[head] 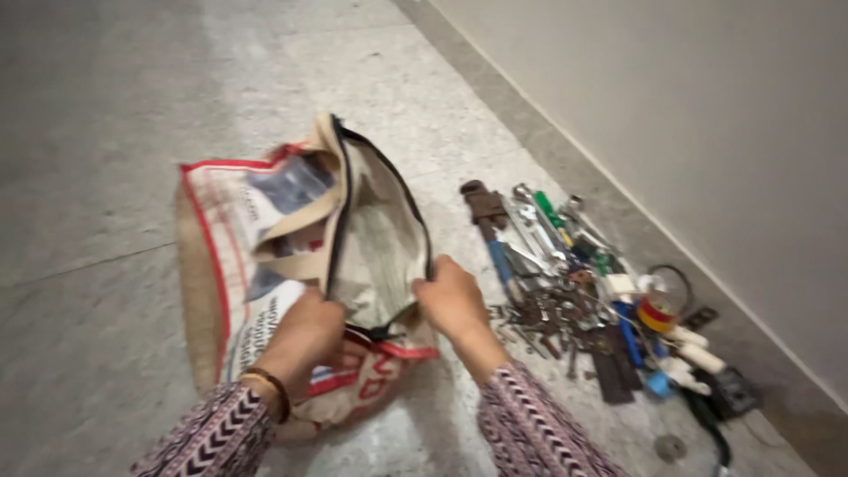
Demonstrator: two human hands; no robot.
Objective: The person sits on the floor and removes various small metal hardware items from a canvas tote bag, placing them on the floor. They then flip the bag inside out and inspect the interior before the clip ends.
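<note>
Floor of pale speckled stone (pixel 132 132), bearing all. Cream woven sack-cloth bag with red trim and black zip (pixel 291 265), lying flat; I spread its mouth to see inside. Left hand (pixel 305 340) pinches the near zip edge; right hand (pixel 452 300) pinches the opposite edge. Heap of metal spanners, screwdrivers and tape rolls (pixel 583 291), just beside, along the wall (pixel 707 106).

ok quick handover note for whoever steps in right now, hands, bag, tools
Left hand: grip on the near left edge of the bag opening.
Right hand: grip on the right edge, by the zip.
Bag lies on the floor, zip open, mouth held apart; inside not clearly visible.
Tool pile lies on the floor to the right, near the wall: pipe wrench, spanners, screwdrivers, tape rolls.
Done: bag opened. Left: every tool in view is outside the bag.
</note>
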